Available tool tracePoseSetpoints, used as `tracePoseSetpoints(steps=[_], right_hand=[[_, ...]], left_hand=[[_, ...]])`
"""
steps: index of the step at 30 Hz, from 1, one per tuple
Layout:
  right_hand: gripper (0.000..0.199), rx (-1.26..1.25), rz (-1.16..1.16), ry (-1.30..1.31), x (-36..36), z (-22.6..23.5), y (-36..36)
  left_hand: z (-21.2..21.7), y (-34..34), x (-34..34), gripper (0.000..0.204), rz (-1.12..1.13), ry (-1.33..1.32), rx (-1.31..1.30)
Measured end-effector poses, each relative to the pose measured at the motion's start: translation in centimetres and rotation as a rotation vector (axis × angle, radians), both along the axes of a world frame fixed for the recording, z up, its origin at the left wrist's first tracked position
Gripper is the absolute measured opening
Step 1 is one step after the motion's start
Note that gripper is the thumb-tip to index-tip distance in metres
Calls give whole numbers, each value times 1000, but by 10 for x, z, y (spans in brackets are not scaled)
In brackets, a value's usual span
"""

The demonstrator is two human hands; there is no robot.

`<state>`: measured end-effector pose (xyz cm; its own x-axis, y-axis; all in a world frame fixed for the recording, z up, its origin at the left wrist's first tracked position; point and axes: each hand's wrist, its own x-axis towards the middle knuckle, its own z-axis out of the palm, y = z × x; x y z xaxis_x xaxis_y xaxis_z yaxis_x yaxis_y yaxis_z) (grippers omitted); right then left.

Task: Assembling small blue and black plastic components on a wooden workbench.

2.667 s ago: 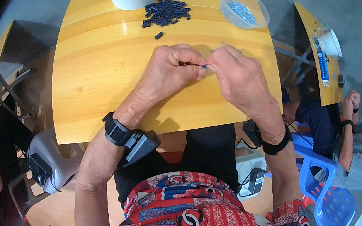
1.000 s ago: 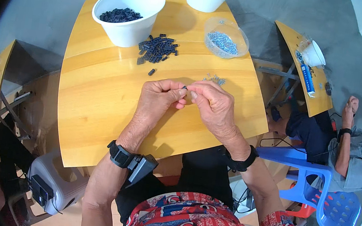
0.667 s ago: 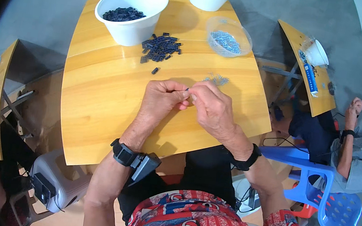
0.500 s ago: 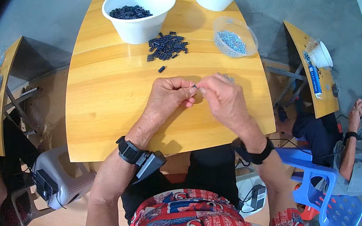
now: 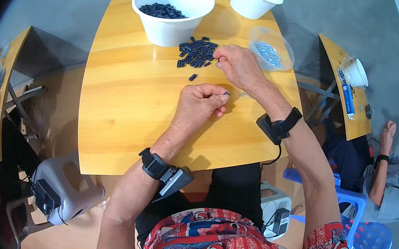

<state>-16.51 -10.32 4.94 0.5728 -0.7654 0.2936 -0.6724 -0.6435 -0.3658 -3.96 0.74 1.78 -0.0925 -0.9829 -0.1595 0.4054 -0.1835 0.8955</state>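
Note:
Over the middle of the table, my left hand (image 5: pixel 201 103) is closed in a pinch. The tip of a small dark plastic piece (image 5: pixel 227 93) shows between its thumb and forefinger. My right hand (image 5: pixel 241 67) reaches to the right edge of a pile of small black plastic pieces (image 5: pixel 196 53). Its thumb and fingers are drawn together there; what they hold, if anything, is too small to make out. One loose black piece (image 5: pixel 193 77) lies apart, just in front of the pile. A few small silvery parts (image 5: pixel 246 95) lie beside my right wrist, partly hidden by it.
A white tub (image 5: pixel 171 27) with many black pieces stands behind the pile. To its right are another white tub (image 5: pixel 253 3) and a clear bowl (image 5: pixel 288 60) of small silvery metal parts. A person (image 5: pixel 393 180) sits beside another table (image 5: pixel 359 118) at right; a blue plastic chair (image 5: pixel 369 247) stands nearby.
My right hand has left my left hand and moved forward to the black pile. My left hand still pinches its small piece. The whole view has shifted slightly.

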Motion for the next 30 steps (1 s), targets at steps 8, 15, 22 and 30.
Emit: tracePoseSetpoints(steps=[8,15,22,30], right_hand=[[12,87,34,88,18,-11,-5],[9,93,-35,19,8,0,8],[11,776,-124,-455,-33,26,45],[14,675,-90,-395,-46,31,64]], left_hand=[[-3,0,0,9,-24,31,-9],[-2,-2,3,10,-20,48,11],[-2,-3,6,12,-52,74,5],[-1,-2,5,13,-101,25,-25]])
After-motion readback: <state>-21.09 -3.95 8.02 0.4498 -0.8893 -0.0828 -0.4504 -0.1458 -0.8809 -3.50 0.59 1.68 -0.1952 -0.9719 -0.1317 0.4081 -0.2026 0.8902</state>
